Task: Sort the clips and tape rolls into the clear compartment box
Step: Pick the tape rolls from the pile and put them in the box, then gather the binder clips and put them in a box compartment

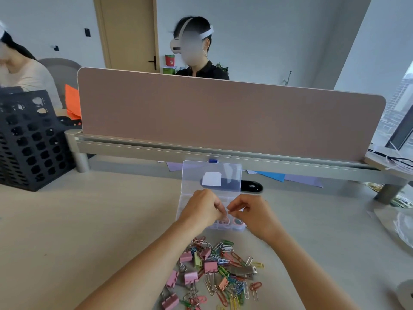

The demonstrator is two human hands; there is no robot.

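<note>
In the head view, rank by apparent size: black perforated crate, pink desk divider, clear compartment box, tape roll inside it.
Largest to smallest:
1. pink desk divider
2. black perforated crate, cut off at the left edge
3. clear compartment box, lid open
4. tape roll
The gaps are wide, so no ranking is unsure.

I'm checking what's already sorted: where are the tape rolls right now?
Head view, centre: the tape rolls sit in the near row of the clear box, just below the left hand and right hand, beyond the clip pile.
</note>
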